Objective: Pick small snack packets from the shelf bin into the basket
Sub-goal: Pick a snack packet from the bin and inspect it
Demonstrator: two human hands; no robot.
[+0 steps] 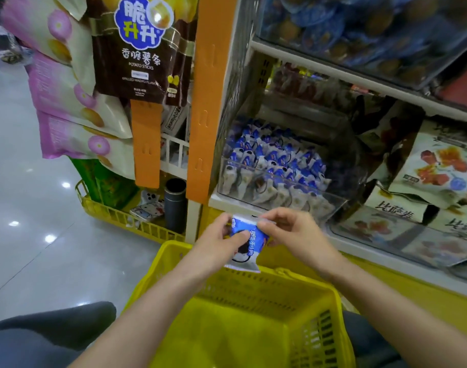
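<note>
At frame centre I see my left hand [221, 241] and right hand [288, 232] both pinching one blue-and-white snack packet [249, 243] above the far rim of the yellow basket [253, 314], just below the clear shelf bin [274, 176] of matching packets.
</note>
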